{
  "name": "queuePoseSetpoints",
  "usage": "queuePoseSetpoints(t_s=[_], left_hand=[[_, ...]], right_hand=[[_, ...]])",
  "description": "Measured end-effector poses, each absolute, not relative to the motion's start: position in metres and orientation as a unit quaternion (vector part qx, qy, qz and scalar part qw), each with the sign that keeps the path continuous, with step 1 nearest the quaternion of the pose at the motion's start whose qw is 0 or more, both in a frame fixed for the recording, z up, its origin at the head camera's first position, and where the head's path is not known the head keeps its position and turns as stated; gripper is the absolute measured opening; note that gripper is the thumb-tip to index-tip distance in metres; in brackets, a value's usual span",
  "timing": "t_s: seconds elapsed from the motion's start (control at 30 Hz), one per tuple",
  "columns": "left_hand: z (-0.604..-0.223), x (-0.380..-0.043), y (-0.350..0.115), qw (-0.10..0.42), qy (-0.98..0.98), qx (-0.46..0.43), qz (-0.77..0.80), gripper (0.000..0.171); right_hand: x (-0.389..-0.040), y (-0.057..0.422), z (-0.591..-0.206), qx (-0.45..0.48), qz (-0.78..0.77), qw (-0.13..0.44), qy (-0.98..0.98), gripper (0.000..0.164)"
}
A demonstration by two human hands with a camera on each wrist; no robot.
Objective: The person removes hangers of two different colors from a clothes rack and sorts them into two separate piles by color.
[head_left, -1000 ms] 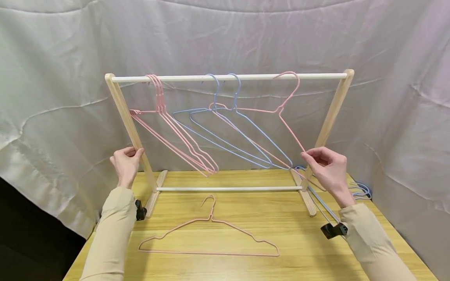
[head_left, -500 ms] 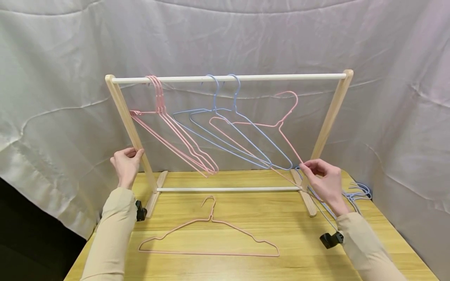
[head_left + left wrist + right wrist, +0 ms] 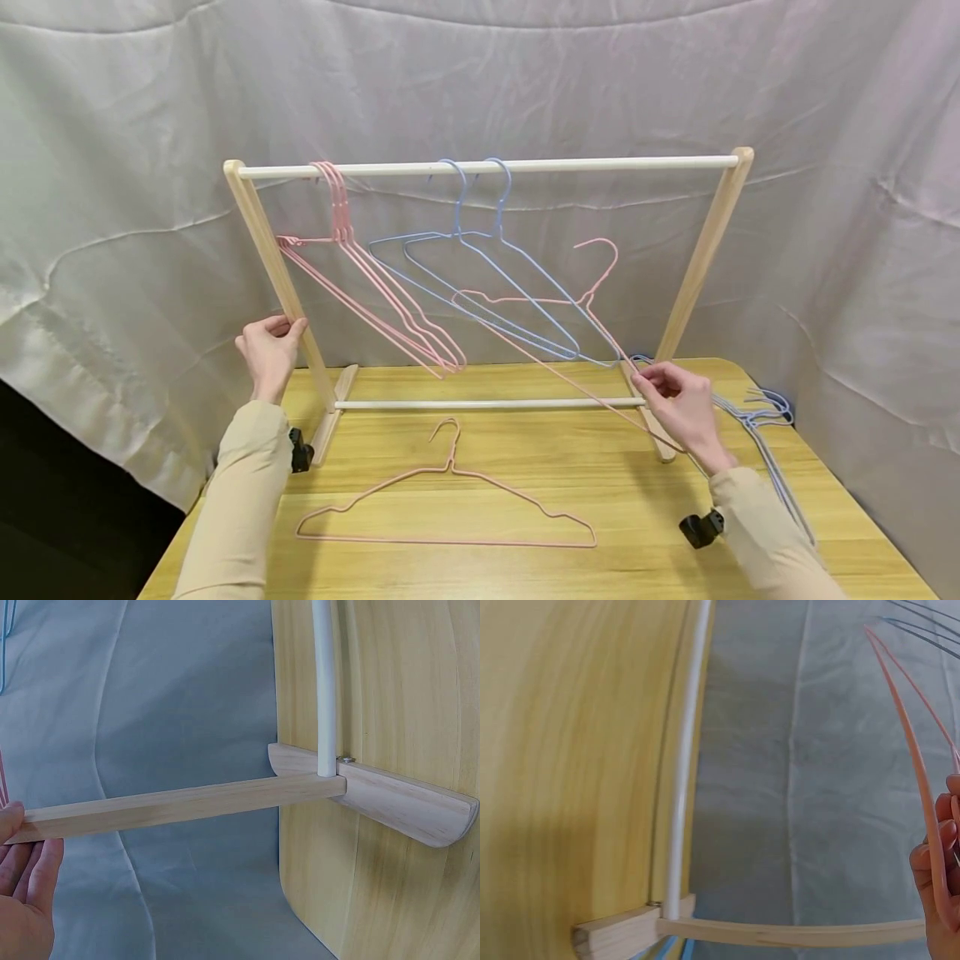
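Observation:
My right hand (image 3: 678, 408) pinches a pink wire hanger (image 3: 517, 300) by its near right corner; the hook is below the white top rail, apart from it. In the right wrist view the same hanger (image 3: 911, 742) slants up from my fingers (image 3: 946, 832). My left hand (image 3: 268, 350) grips the left wooden post of the clothes rack (image 3: 288, 292), thumb on one side and fingers on the other, as the left wrist view shows on the post (image 3: 172, 808). Two blue hangers (image 3: 525, 250) and several pink hangers (image 3: 367, 275) hang from the rail.
Another pink hanger (image 3: 450, 471) lies flat on the wooden table (image 3: 420, 575) in front of the rack. Several blue hangers (image 3: 765, 425) lie at the table's right, partly behind my right arm. A grey curtain (image 3: 480, 75) stands behind the rack.
My right hand has lowered the pink hanger and drawn it slightly left and nearer; its hook went from the rail's height to well below it. My left hand has stayed on the post.

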State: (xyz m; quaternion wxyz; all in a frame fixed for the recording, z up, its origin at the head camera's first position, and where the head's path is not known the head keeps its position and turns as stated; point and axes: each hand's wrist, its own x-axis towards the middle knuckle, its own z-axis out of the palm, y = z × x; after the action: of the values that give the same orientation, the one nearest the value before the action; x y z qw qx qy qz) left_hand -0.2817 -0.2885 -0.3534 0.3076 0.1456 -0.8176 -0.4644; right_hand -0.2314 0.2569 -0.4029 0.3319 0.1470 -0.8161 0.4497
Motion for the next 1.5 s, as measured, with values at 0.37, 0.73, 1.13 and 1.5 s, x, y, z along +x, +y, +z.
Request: queuePoseSetpoints(t_s=[0.37,0.73,1.13,1.5], left_hand=[[-0.352,-0.282,-0.288,0.308,-0.816,0.146,-0.466,0.036],[-0.352,-0.282,-0.288,0.309,-0.815,0.148,-0.467,0.036],[-0.352,-0.280,-0.289,0.299,-0.815,0.153,-0.472,0.038],[-0.351,-0.280,-0.288,0.295,-0.814,0.157,-0.475,0.039]], right_hand=[[-0.227,0.249,-0.435,0.169,0.427,0.299,-0.836,0.006],[-0.217,0.224,-0.463,0.201,0.451,0.202,-0.846,0.007],[-0.207,0.195,-0.485,0.264,0.464,0.131,-0.835,0.010],[-0.197,0.174,-0.501,0.287,0.483,0.044,-0.826,0.010]])
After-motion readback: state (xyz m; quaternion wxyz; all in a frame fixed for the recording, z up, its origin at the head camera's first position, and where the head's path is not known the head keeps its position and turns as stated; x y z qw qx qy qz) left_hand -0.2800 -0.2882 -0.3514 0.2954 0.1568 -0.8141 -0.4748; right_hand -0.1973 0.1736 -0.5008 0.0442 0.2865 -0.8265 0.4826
